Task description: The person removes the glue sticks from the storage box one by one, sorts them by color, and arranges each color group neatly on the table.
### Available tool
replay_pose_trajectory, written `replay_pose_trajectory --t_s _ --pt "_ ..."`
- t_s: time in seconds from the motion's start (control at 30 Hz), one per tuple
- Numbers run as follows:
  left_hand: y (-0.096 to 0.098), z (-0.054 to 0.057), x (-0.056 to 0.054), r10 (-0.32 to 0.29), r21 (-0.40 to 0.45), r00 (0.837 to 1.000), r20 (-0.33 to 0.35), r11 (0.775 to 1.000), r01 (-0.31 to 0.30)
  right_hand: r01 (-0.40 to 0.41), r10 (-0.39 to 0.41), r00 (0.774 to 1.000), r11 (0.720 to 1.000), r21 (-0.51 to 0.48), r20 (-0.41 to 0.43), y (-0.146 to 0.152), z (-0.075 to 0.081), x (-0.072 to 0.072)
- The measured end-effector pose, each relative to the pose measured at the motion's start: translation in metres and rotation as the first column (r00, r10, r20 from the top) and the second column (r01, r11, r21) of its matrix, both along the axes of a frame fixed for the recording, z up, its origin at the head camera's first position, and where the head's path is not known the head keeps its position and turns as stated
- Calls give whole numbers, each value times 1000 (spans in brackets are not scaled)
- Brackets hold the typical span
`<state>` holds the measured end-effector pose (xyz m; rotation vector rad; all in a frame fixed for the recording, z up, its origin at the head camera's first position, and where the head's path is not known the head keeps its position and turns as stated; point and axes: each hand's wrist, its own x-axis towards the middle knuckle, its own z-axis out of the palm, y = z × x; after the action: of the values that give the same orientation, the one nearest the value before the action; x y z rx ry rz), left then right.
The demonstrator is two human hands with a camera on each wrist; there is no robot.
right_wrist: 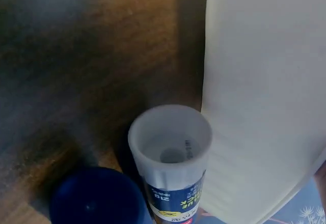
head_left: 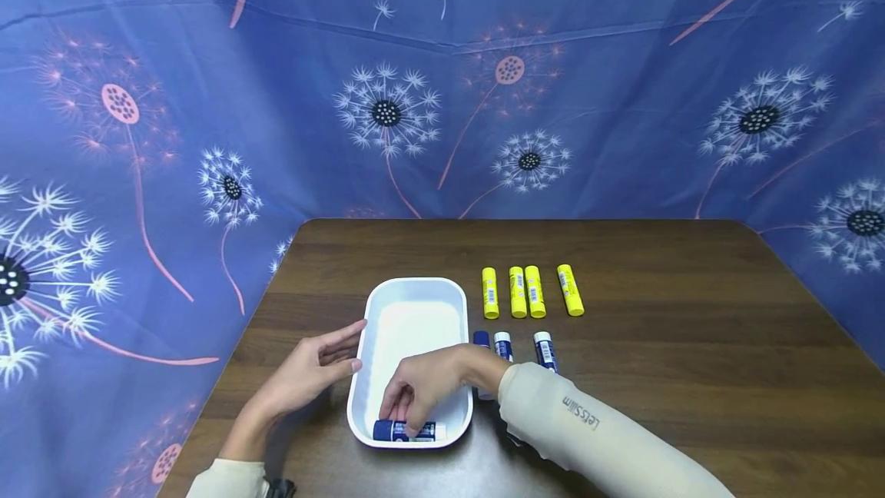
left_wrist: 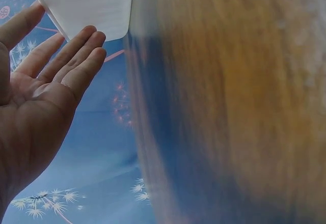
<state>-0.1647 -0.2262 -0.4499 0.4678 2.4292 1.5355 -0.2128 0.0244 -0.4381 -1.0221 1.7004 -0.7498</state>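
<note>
Inside a white tray (head_left: 415, 333), a blue glue stick (head_left: 427, 432) with a white base lies sideways along the near wall. My right hand (head_left: 430, 384) reaches down over the tray's right side and pinches this stick with thumb and fingertips. On the opposite side, my left hand (head_left: 302, 372) rests fingers and thumb against the left rim, the fingers fairly straight. The left wrist view has that hand (left_wrist: 48, 89) with fingertips at the tray edge (left_wrist: 86, 5). No part of the right hand shows in the right wrist view.
Right of the tray lie blue glue sticks (head_left: 545, 350), partly hidden by the right arm; one shows its white base (right_wrist: 170, 137) close beside the tray wall (right_wrist: 260, 91). Several yellow glue sticks (head_left: 518, 292) line up farther back. A blue dandelion-print cloth (head_left: 594, 98) hangs behind the brown table (head_left: 691, 329).
</note>
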Motion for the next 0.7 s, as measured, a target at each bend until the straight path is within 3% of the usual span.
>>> replay_pose_trajectory --t_s 0.3,0.7 --pt "0 1 1 -27 27 1000 -12 999 27 -48 39 975 998 -36 -221 -2 -2 12" --pt "1 0 2 -33 31 999 -13 999 34 -27 12 962 998 -53 -273 -1 1 14"
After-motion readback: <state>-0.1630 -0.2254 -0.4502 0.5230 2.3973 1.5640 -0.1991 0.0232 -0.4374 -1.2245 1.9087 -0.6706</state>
